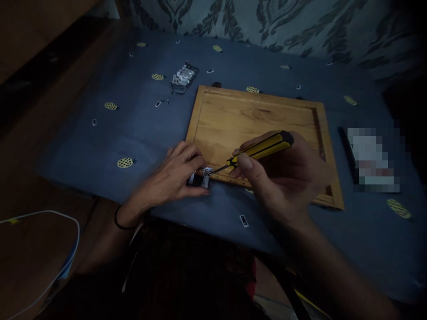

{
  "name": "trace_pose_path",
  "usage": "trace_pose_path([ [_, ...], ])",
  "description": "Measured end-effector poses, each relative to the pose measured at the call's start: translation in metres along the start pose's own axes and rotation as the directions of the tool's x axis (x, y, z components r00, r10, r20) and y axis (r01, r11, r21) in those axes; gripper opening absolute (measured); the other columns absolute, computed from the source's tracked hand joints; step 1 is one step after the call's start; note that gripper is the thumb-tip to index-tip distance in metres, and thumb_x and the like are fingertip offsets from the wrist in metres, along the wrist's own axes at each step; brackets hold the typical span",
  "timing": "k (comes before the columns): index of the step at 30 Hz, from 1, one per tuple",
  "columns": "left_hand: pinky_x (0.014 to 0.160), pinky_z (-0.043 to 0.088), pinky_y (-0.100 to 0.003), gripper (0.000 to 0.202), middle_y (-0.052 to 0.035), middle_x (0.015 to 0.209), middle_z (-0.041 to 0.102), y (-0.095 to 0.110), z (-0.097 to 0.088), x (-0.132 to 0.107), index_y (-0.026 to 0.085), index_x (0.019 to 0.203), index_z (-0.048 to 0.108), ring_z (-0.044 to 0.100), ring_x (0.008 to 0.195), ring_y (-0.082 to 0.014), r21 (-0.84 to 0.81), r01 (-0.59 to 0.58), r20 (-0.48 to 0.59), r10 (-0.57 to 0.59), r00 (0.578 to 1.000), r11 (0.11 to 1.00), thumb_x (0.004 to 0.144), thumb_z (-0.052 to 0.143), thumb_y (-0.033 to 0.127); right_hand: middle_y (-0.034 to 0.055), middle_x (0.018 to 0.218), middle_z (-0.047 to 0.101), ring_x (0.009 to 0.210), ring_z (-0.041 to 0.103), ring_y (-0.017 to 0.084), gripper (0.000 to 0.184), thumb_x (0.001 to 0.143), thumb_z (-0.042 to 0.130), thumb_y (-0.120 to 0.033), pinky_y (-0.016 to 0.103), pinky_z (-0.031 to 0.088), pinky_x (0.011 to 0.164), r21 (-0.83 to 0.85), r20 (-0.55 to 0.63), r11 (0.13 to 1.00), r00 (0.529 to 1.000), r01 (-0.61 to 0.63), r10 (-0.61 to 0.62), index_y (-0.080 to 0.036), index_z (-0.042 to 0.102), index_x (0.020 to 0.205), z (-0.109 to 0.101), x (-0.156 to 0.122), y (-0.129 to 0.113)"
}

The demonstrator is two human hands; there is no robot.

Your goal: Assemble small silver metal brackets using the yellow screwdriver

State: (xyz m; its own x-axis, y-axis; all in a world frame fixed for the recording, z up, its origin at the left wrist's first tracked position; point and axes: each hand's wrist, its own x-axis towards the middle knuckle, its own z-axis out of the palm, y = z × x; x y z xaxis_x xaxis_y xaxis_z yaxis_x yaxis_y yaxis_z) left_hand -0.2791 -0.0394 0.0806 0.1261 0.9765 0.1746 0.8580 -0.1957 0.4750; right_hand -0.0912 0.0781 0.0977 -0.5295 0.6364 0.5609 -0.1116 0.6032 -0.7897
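A wooden cabinet door [253,120] with a raised frame lies flat on the blue cloth. At its near left corner sits a metal hinge [206,177], and my left hand [176,175] is closed around it, thumb on the near side and fingers on the far side. My right hand [280,178] grips a yellow and black screwdriver [263,148] by the handle. The shaft slants down to the left, and its tip meets the hinge. Whether the tip sits in a screw is too small to tell.
Another metal hinge [183,76] lies on the pineapple-print tablecloth [140,133] beyond the door's left side, with a small screw [167,102] near it. To the right is a blurred-out object [373,160]. A white cable [50,212] hangs at lower left.
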Motion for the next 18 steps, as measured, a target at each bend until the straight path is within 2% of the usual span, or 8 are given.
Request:
trace_pose_path([
  [5,0.103,0.049,-0.049,0.043,-0.0095,0.116,0.063,0.0002,0.001,-0.0002,0.018,0.115,0.065,0.055,0.114,-0.0304,0.002,-0.017,-0.022,0.017,1.0,1.0,0.09,0.08,0.051,-0.0027,0.081,0.066,0.058,0.064,0.015,0.018,0.086,0.085,-0.037,0.031,0.056,0.052,-0.003,-0.003,1.0,1.0,0.015,-0.015,-0.033,0.074,0.099,0.001,0.0003,0.0023],
  [18,0.103,0.049,-0.049,0.044,-0.0084,0.117,0.062,0.0009,0.0015,-0.0002,0.02,0.115,0.065,0.055,0.115,-0.0301,-0.008,0.003,-0.022,-0.003,1.0,1.0,0.088,0.083,0.05,-0.0019,0.08,0.065,0.061,0.064,0.017,0.015,0.087,0.084,-0.036,0.032,0.057,0.052,0.025,0.039,1.0,0.999,-0.012,0.012,-0.031,0.071,0.094,0.0001,-0.0011,0.0086],
])
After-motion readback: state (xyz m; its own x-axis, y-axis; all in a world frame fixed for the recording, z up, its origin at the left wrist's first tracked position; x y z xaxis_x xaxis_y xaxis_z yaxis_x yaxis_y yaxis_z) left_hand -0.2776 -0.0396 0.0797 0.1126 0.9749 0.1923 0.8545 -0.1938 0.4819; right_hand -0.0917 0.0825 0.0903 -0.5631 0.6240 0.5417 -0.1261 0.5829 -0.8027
